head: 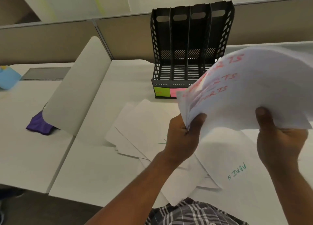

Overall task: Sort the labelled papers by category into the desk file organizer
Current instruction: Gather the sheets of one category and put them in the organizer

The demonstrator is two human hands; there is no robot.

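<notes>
White sheets with red lettering formed the stack you held above the surface; your left hand pinched its near-left corner, and your right hand gripped its near edge, thumb on top. Behind the stack stood the black file organizer, slots bare where visible, with a green note and a pink note on its front. Loose papers lay beneath your hands, one marked "ADMIN" in green.

A purple cloth lies under a curved white divider; blue paper sits far left.
</notes>
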